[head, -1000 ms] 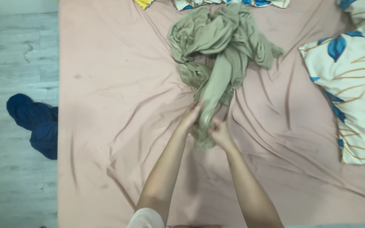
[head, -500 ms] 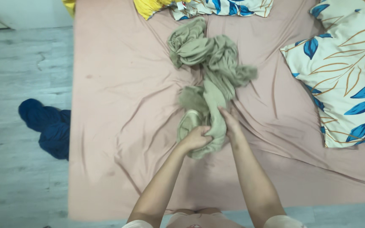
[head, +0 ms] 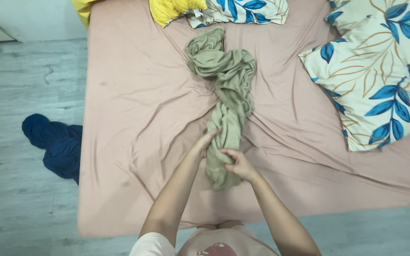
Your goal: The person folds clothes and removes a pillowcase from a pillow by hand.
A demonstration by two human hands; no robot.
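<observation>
Mid-bed on the pink sheet [head: 134, 118], olive garment [head: 226, 95] lies bunched lengthwise; left hand [head: 206, 142] & right hand [head: 237, 163] both pinch its near end, prob. to drag it straight. Floral pillow [head: 371, 90] far right.

Bare forearms, white short sleeve [head: 152, 245], pinkish printed shirt front [head: 219, 242].

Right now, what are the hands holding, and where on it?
Both hands, left and right, grip the crumpled olive-green cloth garment at its near end.
</observation>
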